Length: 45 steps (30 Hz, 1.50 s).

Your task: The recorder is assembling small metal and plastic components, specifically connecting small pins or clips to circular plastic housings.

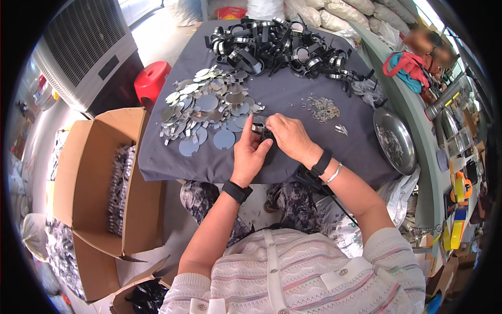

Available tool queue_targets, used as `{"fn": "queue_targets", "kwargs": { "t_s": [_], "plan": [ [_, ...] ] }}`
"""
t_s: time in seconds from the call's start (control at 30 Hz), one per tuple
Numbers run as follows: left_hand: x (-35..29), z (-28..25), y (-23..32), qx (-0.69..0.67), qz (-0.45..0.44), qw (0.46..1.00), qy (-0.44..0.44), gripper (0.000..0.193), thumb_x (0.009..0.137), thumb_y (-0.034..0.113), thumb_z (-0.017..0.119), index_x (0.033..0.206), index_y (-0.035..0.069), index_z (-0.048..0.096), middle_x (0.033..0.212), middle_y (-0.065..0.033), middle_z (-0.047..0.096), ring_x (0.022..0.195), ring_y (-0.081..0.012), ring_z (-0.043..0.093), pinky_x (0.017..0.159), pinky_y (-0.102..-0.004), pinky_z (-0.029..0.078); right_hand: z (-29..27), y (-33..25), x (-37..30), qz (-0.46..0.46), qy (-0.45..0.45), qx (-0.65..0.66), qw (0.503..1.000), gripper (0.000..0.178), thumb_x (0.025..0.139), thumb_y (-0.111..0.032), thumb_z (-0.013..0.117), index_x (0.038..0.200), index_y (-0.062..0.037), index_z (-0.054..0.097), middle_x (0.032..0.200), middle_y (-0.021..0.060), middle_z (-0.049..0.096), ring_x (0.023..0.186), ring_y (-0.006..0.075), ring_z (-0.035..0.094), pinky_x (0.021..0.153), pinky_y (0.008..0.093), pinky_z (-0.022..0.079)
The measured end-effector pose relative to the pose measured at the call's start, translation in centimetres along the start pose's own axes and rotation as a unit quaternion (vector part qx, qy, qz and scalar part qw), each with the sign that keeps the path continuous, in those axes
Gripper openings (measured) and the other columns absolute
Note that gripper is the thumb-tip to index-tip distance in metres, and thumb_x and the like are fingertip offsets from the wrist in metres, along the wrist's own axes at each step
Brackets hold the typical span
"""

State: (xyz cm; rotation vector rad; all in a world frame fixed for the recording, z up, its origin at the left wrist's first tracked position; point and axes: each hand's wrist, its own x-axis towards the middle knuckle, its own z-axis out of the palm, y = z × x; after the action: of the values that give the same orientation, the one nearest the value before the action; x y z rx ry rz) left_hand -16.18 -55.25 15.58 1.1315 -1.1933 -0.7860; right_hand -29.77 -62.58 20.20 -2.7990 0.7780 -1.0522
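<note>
Near the front of the cloth-covered table, my left hand [249, 157] holds a small black-and-silver ring-shaped part [258, 127] between thumb and fingers, its index finger pointing up along the side. Against the same part, my right hand [291, 138] is closed in a pinch; whatever sits between its fingertips is hidden. Just left of my hands lies a heap of round metal discs [208, 102] with small tabs. Beyond them, similar black-and-silver ring parts [282, 47] are piled at the far side. A scatter of tiny metal pieces [324, 108] lies right of my right hand.
A metal bowl [409, 162] holding small metal pieces leans at the table's right edge, beside a greenish ledge [389, 78]. On the left stand cardboard boxes [78, 178] with shiny parts, a red stool [151, 81] and an air cooler [86, 47]. Sacks [340, 18] line the back.
</note>
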Motion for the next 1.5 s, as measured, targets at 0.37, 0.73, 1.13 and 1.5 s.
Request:
{"fn": "queue_targets", "kwargs": {
  "t_s": [0.37, 0.73, 1.13, 1.5],
  "plan": [
    [0.1, 0.0, -0.8, -0.014, 0.012, 1.0, 0.0, 0.05, 0.08, 0.004, 0.067, 0.128, 0.004, 0.054, 0.076, -0.0015, 0.06, 0.064, -0.0048, 0.052, 0.062, -0.0215, 0.046, -1.0, -0.6, 0.4, -0.066, -0.037, -0.046, 0.996, 0.015, 0.073, -0.002, 0.057, 0.082, -0.0032, 0.046, 0.076, 0.01, 0.053, 0.071, 0.0293, 0.06, 0.058, 0.0386, 0.05],
    [0.5, 0.4, 0.0, -0.039, -0.033, 0.999, -0.013, 0.035, 0.081, 0.002, 0.065, 0.116, 0.001, 0.059, 0.076, -0.0005, 0.062, 0.068, -0.0043, 0.052, 0.062, -0.0216, 0.045, -1.6, -1.0, 0.2, -0.083, -0.043, -0.084, 0.992, 0.014, 0.072, -0.005, 0.06, 0.081, -0.0041, 0.049, 0.08, 0.0086, 0.055, 0.076, 0.0262, 0.061, 0.061, 0.0365, 0.051],
    [0.8, 0.8, 0.9, -0.07, -0.084, 0.993, 0.042, 0.015, 0.091, 0.006, 0.053, 0.103, 0.004, 0.062, 0.062, 0.0055, 0.05, 0.046, -0.0013, 0.039, 0.04, -0.0213, 0.031, -2.4, 6.2, -1.5, 0.209, 0.035, 0.074, 0.975, 0.012, 0.084, -0.005, 0.061, 0.095, -0.0007, 0.062, 0.085, 0.0145, 0.062, 0.082, 0.0337, 0.061, 0.07, 0.0374, 0.049],
    [0.8, 0.8, 0.8, -0.06, -0.078, 0.994, 0.048, 0.015, 0.091, 0.005, 0.053, 0.103, 0.004, 0.062, 0.064, 0.006, 0.051, 0.048, -0.0006, 0.039, 0.041, -0.0209, 0.032, -2.0, 11.6, 0.1, 0.202, -0.137, -0.212, 0.946, 0.01, 0.08, -0.005, 0.06, 0.089, -0.0026, 0.062, 0.092, 0.0186, 0.062, 0.084, 0.0367, 0.062, 0.074, 0.0425, 0.049]
  ]
}}
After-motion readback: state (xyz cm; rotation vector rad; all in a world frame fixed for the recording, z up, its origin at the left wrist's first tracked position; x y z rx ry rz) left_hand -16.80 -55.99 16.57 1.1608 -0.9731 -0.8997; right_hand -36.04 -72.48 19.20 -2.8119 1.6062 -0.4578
